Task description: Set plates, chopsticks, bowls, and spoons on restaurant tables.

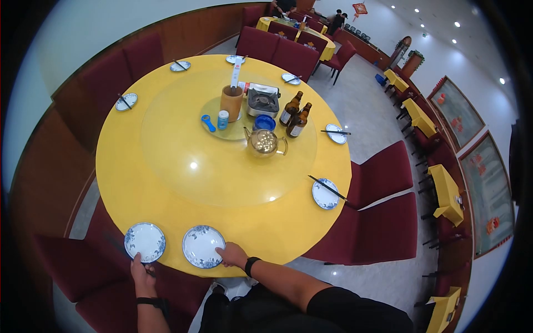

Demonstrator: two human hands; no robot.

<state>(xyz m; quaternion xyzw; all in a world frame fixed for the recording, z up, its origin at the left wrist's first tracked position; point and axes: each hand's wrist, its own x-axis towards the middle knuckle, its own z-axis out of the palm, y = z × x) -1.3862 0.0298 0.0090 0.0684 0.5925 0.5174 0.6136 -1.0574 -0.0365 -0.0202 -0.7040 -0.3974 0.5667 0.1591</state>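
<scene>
At the lower left, the left hand [144, 273] pinches the rim of a round white plate with blue flowers [145, 242]. At the bottom middle, the right hand [233, 255] pinches a second blue-flowered white plate [202, 246] by the round yellow table's edge [266, 252].

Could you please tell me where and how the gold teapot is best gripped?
I'd take the gold teapot by its looped handle, coming from the right of the view: it stands upright with the handle jutting out that way, opposite the spout.
</scene>
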